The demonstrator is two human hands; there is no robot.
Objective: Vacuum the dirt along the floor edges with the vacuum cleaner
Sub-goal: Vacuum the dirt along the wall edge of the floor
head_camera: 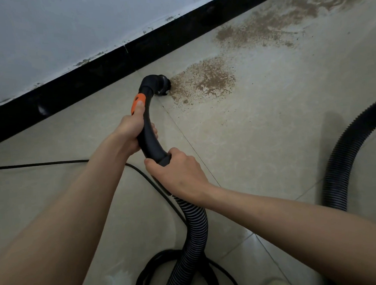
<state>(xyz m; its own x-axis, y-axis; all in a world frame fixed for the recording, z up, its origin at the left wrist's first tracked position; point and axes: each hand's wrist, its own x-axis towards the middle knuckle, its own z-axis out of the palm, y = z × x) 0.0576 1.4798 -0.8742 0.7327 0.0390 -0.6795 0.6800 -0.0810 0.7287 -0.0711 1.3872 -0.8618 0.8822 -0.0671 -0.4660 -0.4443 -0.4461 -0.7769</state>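
- The left hand [129, 129] grips the black handle [147, 131] high up, thumb on its orange slider [138, 103]; the right hand [177, 172] clamps the handle's lower end where the ribbed hose [189, 229] joins, likely to steady and steer.
- The nozzle [162, 86] sits low on the tiled floor [260, 137], just beside the black skirting [89, 75], its mouth touching the near edge of a brown dirt patch [202, 81].
- More dirt [274, 25] lies farther along the wall [41, 30], seemingly untouched.
- A cord [50, 163] trails across the floor.
- No container is in view; the vacuum's body is out of frame.
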